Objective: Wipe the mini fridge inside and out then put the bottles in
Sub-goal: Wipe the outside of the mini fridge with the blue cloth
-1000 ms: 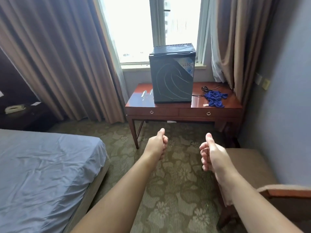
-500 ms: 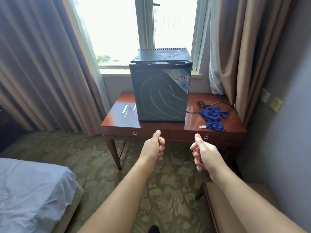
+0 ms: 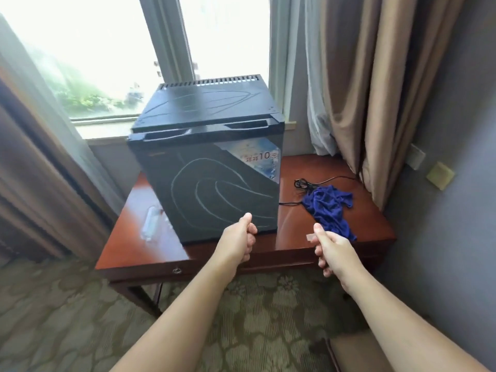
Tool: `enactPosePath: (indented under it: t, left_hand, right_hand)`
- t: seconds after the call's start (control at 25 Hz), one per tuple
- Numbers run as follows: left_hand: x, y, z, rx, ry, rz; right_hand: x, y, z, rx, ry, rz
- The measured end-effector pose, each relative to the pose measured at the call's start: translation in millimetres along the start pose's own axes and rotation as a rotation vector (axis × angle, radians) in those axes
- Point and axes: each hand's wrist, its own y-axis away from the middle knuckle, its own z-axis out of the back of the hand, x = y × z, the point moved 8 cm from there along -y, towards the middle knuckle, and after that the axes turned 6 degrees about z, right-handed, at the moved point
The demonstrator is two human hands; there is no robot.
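A black mini fridge (image 3: 214, 167) with its door closed stands on a reddish wooden desk (image 3: 150, 253); chalky curved smears mark its door and top. A crumpled blue cloth (image 3: 328, 208) lies on the desk to the fridge's right. Clear plastic bottles (image 3: 151, 222) lie on the desk to its left, blurred. My left hand (image 3: 237, 240) is a loose fist with the thumb up, just in front of the fridge's lower front edge. My right hand (image 3: 331, 249) is also a fist, thumb up, near the cloth's front end. Neither hand holds anything.
A black power cord (image 3: 308, 183) coils behind the cloth. Curtains (image 3: 375, 89) hang at both sides of the window. A grey wall with a switch plate (image 3: 440, 175) stands to the right, and a padded chair seat (image 3: 357, 353) sits at bottom right on the patterned carpet.
The view has come much closer to the desk and fridge, and the bed has left the frame. Both fists stay shut, thumbs up, now reaching over the desk's front edge.
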Motion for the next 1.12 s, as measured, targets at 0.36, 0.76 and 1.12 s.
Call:
enactPosePath:
  t: [0.36, 0.76, 1.12]
  left_hand:
    - [-21, -177, -171, 0.066, -0.327, 0.172]
    - [23, -367, -276, 0.010, -0.502, 0.268]
    - [12, -373, -295, 0.046, -0.680, 0.137]
  right_hand:
    - [-73, -216, 59, -0.069, 0.212, -0.051]
    - [-145, -345, 53, 0.218, 0.631, -0.045]
    - [-148, -355, 83, -0.076, 0.446, 0.070]
